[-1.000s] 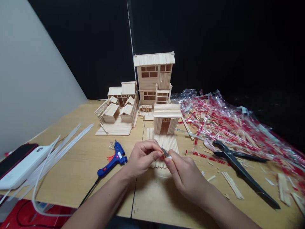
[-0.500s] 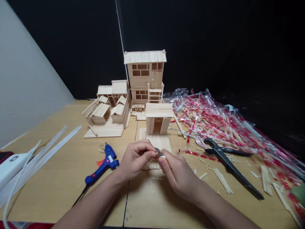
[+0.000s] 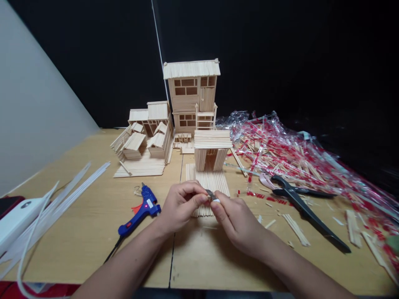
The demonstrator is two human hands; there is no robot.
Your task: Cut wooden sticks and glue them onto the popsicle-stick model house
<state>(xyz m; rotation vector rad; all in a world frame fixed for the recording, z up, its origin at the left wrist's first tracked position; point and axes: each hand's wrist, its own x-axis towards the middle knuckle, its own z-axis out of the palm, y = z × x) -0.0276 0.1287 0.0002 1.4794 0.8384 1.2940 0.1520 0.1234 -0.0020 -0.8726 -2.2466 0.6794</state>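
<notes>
My right hand (image 3: 241, 216) is closed on a small knife (image 3: 211, 194), whose short grey blade shows and whose white part peeks out by the thumb. The blade points left toward the fingertips of my left hand (image 3: 183, 205). That hand pinches thumb against forefinger, and whatever tiny piece is between them is mostly hidden. Both hands hover close together in front of a small stick-built gatehouse (image 3: 213, 140). Its slatted stick base (image 3: 215, 179) runs toward me, partly covered by the hands.
A tall stick house (image 3: 190, 93) and a low stick courtyard model (image 3: 139, 169) stand behind. At left lie a blue glue gun (image 3: 140, 214), white glue sticks (image 3: 90, 176) and a white box (image 3: 18, 218). Black-handled cutters (image 3: 307, 211), stick scraps (image 3: 296, 230) and plastic-wrapped sticks (image 3: 280, 145) cover the right.
The camera view has shifted slightly, so the scene sits a little higher and farther right. The blade has tilted a little, and more of the white part shows. Both hands keep their pinch.
</notes>
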